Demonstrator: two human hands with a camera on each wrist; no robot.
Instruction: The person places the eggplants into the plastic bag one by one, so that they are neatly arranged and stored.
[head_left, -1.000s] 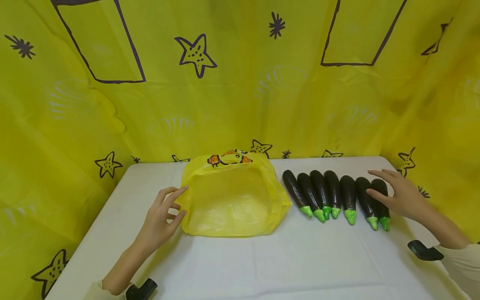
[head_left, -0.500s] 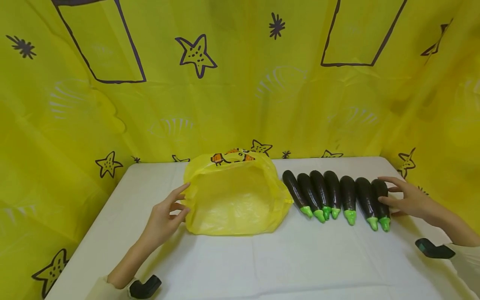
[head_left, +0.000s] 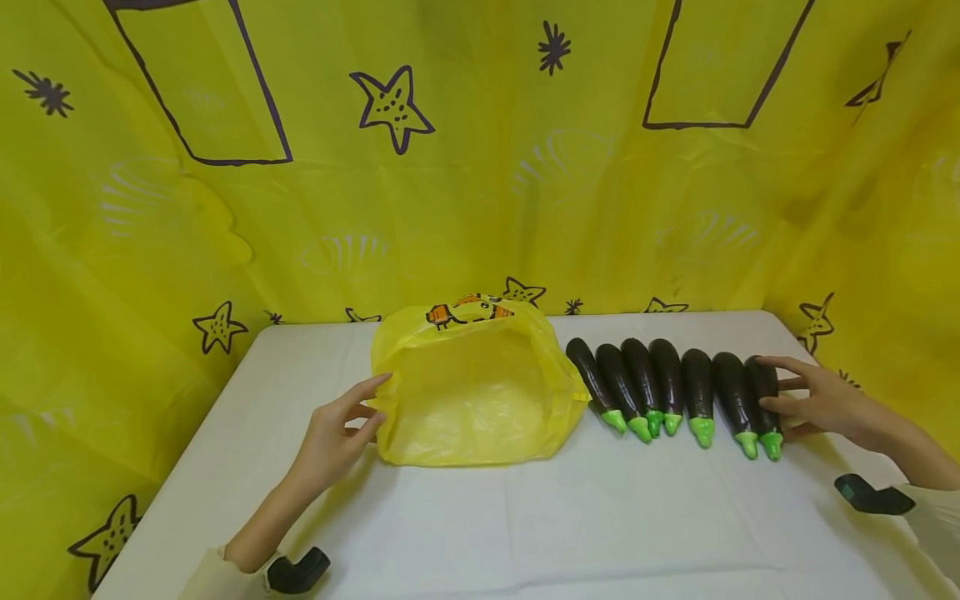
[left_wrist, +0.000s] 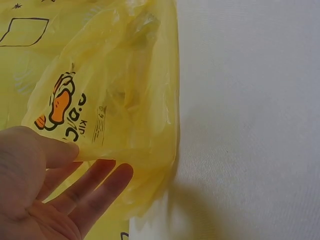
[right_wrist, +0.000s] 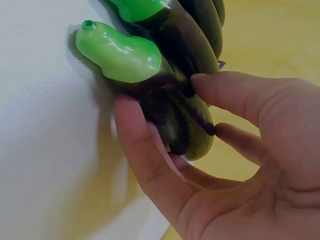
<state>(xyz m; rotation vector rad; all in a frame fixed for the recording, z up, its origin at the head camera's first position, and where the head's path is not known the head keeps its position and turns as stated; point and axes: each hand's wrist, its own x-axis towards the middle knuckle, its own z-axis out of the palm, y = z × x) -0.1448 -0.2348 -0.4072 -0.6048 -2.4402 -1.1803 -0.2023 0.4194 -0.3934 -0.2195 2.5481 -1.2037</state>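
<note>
A yellow plastic bag point(head_left: 468, 417) with a printed duck lies on the table, its wide mouth facing me. My left hand point(head_left: 330, 442) holds the bag's left rim; in the left wrist view the thumb lies on the outside of the film point(left_wrist: 145, 125) and the fingers behind it. To the right, several glossy dark eggplants lie side by side, green stem ends toward me. My right hand point(head_left: 832, 408) grips the rightmost eggplant point(head_left: 763, 387), thumb over one side and fingers round the other. Its pale green stem end point(right_wrist: 125, 55) shows in the right wrist view.
The white-covered table point(head_left: 600, 525) stretches in front of the bag and eggplants. A yellow curtain point(head_left: 480, 200) with drawn stars hangs behind and at both sides. The neighbouring eggplant point(head_left: 733, 392) lies right against the gripped one. The leftmost eggplant point(head_left: 588, 375) lies close to the bag.
My right hand has come down from above the right-hand eggplants and closed round the rightmost one. My left hand and the bag have shifted slightly to the right.
</note>
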